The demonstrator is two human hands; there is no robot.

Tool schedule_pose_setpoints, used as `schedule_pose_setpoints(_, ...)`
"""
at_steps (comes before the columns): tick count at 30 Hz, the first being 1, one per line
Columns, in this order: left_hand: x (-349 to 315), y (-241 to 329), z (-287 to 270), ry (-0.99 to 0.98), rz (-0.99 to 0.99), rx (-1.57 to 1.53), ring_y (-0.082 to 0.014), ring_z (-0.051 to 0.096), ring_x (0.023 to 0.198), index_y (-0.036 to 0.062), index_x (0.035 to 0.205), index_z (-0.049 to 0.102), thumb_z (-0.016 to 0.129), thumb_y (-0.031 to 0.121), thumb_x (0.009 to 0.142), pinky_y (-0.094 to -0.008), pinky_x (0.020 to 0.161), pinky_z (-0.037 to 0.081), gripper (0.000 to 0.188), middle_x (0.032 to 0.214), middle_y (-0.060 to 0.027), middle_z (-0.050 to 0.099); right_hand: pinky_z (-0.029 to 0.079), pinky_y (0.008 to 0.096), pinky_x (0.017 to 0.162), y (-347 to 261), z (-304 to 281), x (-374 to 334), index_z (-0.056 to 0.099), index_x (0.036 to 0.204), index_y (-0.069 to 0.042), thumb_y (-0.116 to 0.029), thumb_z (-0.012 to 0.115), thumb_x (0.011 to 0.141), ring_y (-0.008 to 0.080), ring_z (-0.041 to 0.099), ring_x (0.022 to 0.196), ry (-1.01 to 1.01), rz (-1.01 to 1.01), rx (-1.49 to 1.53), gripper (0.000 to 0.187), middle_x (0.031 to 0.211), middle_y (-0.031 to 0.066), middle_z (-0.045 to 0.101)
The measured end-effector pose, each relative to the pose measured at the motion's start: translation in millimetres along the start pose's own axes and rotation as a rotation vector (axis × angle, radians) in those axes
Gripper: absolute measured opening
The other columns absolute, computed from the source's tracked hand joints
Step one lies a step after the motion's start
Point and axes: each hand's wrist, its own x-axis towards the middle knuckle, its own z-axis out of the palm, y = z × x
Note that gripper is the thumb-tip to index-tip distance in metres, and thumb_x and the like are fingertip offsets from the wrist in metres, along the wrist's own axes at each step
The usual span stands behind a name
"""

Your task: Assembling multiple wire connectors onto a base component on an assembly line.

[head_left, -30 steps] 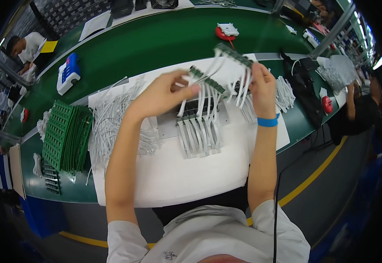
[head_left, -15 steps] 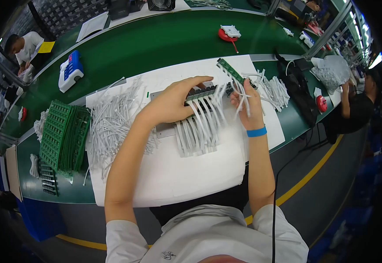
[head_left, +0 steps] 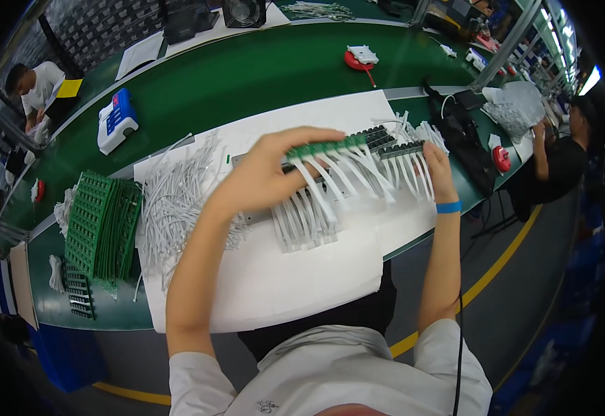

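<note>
A narrow green circuit board strip (head_left: 326,148) with a row of white cables hanging from it lies in my left hand (head_left: 274,166), whose fingers and thumb are closed around its left part. My right hand (head_left: 442,173) is farther right, its fingers closed on the end of a black connector strip (head_left: 403,150) that also trails white cables. Between them, another black strip (head_left: 378,136) shows behind the green one. Below the left hand, a further row of white cables (head_left: 306,222) rests on the white sheet (head_left: 295,284); its upper ends are hidden.
Left of my arm lies a heap of loose white cables (head_left: 177,201), beside stacked green circuit boards (head_left: 98,229). More white cables (head_left: 430,135) lie behind my right hand, near a black bag (head_left: 458,139). A blue-and-white device (head_left: 116,121) and red reel (head_left: 358,61) stand farther back.
The green strip has come down and left from my right hand into my left. My right hand has moved right and now grips a black connector strip.
</note>
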Motion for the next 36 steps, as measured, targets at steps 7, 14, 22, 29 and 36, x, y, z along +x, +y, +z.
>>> schedule_pose_setpoints(7,-26.3,-8.1,97.1,-0.004,0.128,0.692,-0.0253,0.058,0.087,0.0175,0.131,0.066,0.068,0.005,0.078,-0.0364,0.079,0.039,0.054,0.096,-0.0083,0.058,0.050,0.0224,0.074,15.8,11.8,28.8,0.068,0.113,0.004,-0.024,0.069,0.098,0.0068,0.062,0.082,0.067,-0.029,-0.358,0.032,0.088,0.0016,0.069)
schedule_pose_setpoints(14,-17.5,-22.3,139.9,-0.073,0.076,0.866,-0.0264,0.055,0.094,0.0052,0.136,0.059,0.067,0.012,0.076,-0.0390,0.082,0.038,0.061,0.100,-0.0124,0.056,0.051,0.0219,0.070,42.7,25.9,45.2,0.067,0.110,0.002,-0.021,0.071,0.096,0.0085,0.064,0.075,0.213,-0.155,-0.210,0.027,0.085,0.0048,0.071)
schedule_pose_setpoints(22,-28.5,1.6,146.0,-0.037,0.048,0.730,-0.0275,0.055,0.092,0.0034,0.137,0.058,0.070,0.023,0.082,-0.0383,0.079,0.039,0.060,0.098,-0.0133,0.054,0.050,0.0213,0.077,22.3,18.5,30.4,0.069,0.107,0.003,-0.016,0.067,0.099,0.0077,0.064,0.086,0.206,-0.252,-0.160,0.021,0.094,0.0042,0.071)
schedule_pose_setpoints(29,-47.1,-16.6,155.1,0.021,0.083,0.499,-0.0248,0.056,0.084,0.0120,0.129,0.066,0.072,0.021,0.084,-0.0377,0.074,0.041,0.046,0.097,-0.0094,0.055,0.045,0.0388,0.099,1.7,27.2,2.0,0.065,0.120,-0.009,-0.022,0.087,0.073,0.0295,0.054,0.115,0.089,-0.497,-0.860,0.054,0.119,0.0133,0.054)
schedule_pose_setpoints(36,-58.9,-39.4,165.0,-0.023,0.177,0.807,-0.0218,0.055,0.083,0.0135,0.121,0.068,0.068,0.015,0.083,-0.0355,0.079,0.039,0.038,0.100,-0.0066,0.057,0.048,0.0397,0.092,2.5,43.6,21.0,0.066,0.114,-0.005,-0.022,0.092,0.066,0.0329,0.058,0.106,-0.010,-0.425,-0.829,0.058,0.111,0.0133,0.058)
